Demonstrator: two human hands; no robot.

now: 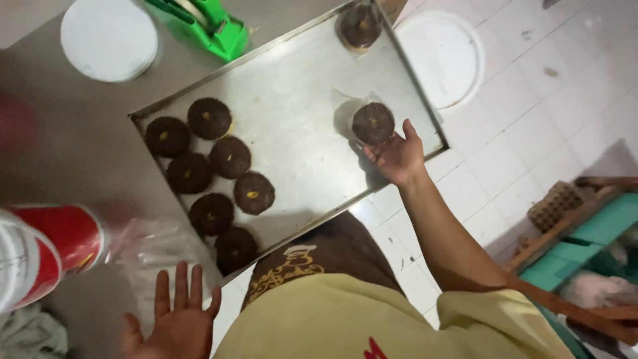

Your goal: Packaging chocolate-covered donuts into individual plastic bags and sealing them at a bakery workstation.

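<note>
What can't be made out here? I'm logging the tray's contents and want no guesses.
Head view:
- Right hand covers the wrapped doughnut's near edge.
- Far doughnut is cut by the top edge.
- Red can is blurred and cropped.
- Left hand is cut off below.

A large rectangular tray of dull, brushed grey metal point(292, 119) carries round dark-brown doughnuts with a rough, crumbly chocolate coating point(230, 157). One doughnut sits in a thin, clear, crinkled plastic wrapper point(372, 123), touched by the bare right hand point(397, 158). Nearby are a glossy bright-green plastic tape dispenser point(216, 23), a smooth matt white round lid point(109, 38), a shiny red-and-white cylinder point(46, 249), and glossy white floor tiles point(531, 106).
</note>
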